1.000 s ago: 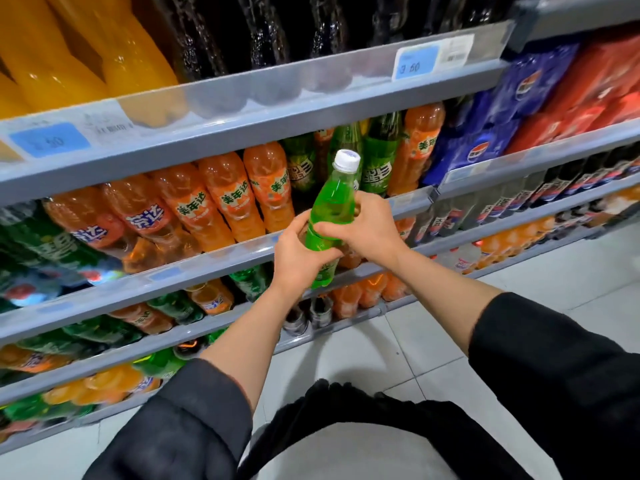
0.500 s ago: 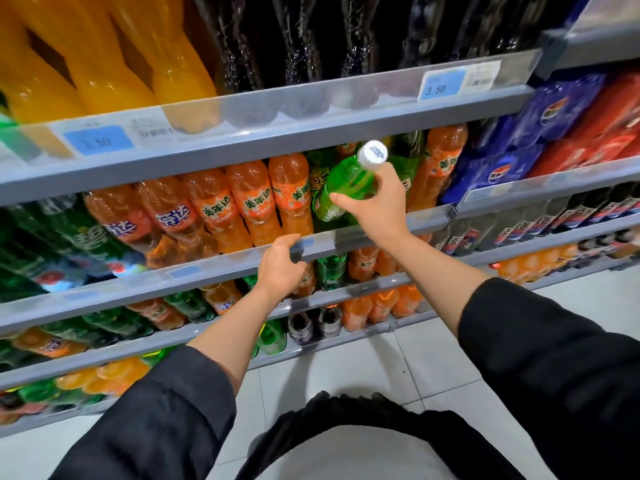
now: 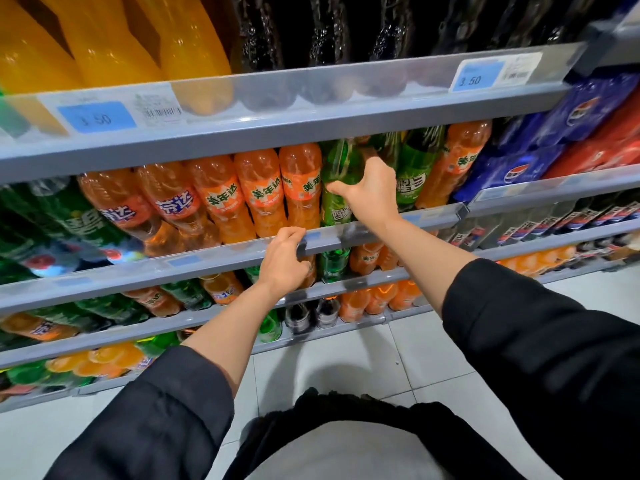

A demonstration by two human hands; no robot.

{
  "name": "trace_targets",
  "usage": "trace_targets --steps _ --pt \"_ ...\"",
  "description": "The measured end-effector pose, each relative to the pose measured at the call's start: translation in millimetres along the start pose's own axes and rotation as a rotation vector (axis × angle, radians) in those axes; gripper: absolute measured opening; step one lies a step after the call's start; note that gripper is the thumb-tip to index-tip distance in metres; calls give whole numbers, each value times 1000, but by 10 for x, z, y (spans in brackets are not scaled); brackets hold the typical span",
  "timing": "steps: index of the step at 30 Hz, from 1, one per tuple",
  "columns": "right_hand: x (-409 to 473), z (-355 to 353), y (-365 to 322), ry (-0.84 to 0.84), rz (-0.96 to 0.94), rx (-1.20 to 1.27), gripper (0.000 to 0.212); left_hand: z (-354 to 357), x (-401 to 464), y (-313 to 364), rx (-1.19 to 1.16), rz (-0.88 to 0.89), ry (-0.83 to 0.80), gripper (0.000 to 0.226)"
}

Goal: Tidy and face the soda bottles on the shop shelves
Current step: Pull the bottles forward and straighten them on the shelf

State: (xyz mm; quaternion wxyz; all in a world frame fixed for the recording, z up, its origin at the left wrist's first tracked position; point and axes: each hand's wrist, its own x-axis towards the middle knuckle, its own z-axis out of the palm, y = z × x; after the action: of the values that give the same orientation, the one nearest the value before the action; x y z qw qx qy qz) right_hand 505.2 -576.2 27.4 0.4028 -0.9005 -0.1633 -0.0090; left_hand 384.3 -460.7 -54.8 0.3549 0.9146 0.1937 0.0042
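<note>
the green bottle (image 3: 337,188) stands in the second shelf row, just right of the orange bottles (image 3: 263,192) and left of another green bottle (image 3: 414,174), its top hidden under the shelf above. the right hand (image 3: 370,192) wraps it at mid-body, fingers curled round the far side and thumb on the near left side. the left hand (image 3: 282,258) rests on the shelf rail (image 3: 398,228) below, fingers hooked over its top edge (it looks like bracing). the step in hand seems to be seating this bottle in its slot. next it likely needs pushing upright, with the label turned to the front, before the hand lets go; the label already partly shows low on the bottle.
</note>
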Motion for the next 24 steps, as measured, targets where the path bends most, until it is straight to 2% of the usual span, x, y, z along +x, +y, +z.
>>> trace_targets --steps 3,7,12,15,18,21,24 --pt "25 69 -50 19 42 -34 49 10 11 -15 -7 -3 2 62" --pt "-9 132 -73 61 82 -120 37 47 -5 -46 5 30 22 64" --pt "-98 118 -81 108 54 -188 37 111 -21 -32 -17 32 104 60" --pt "-160 142 -4 152 35 -138 37 177 -49 -27 -49 43 184 55" --pt "-239 110 192 248 24 -14 26 237 -82 9 -93 53 261 49" --pt "-253 35 469 227 120 -26 34 283 -79 100 -157 97 304 43" --pt "-185 -8 725 150 227 -96 54 333 -27 209 -207 131 319 43"
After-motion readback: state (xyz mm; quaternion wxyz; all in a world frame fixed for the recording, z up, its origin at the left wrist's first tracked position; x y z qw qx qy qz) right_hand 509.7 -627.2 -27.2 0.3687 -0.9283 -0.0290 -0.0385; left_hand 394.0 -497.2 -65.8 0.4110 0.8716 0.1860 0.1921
